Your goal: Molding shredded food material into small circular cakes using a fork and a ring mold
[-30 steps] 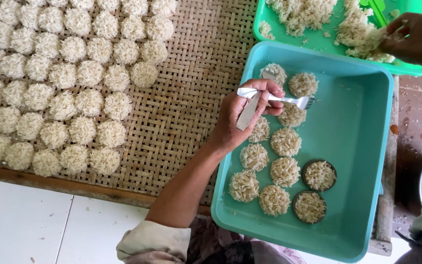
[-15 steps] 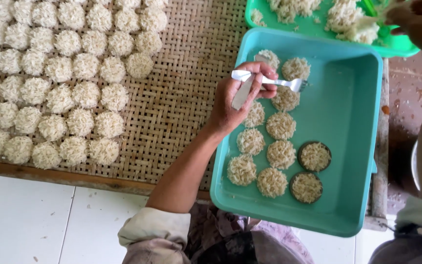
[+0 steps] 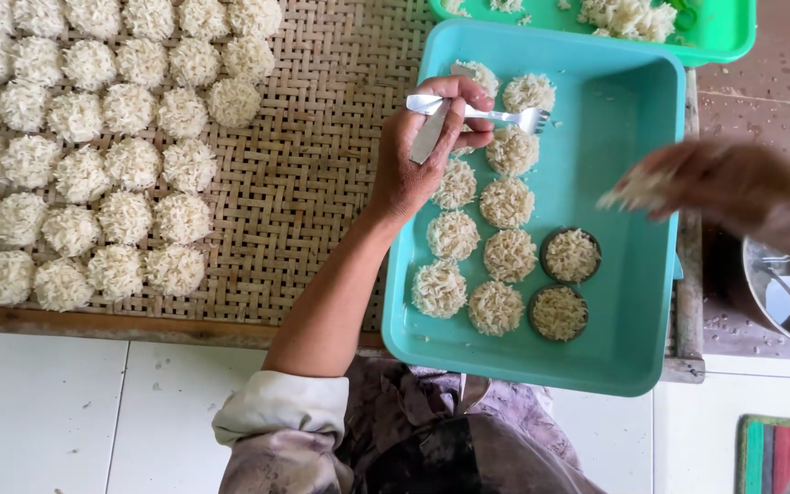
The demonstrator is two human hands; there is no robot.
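Woven bamboo matting (image 3: 322, 183) is already carrying rows of round white rice cakes (image 3: 93, 137), while the left hand (image 3: 422, 155) is gripping a metal fork (image 3: 477, 112) over the teal plastic tray (image 3: 633, 110) of about a dozen more — two sitting in dark round moulds (image 3: 571, 256) — and the blurred right hand (image 3: 724, 183) is pinching loose rice.

Teal tray (image 3: 635, 110), green tray (image 3: 726, 37), tan woven mat (image 3: 322, 183).

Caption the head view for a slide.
Left hand holds a fork over rice cakes in a teal tray; blurred right hand carries rice.
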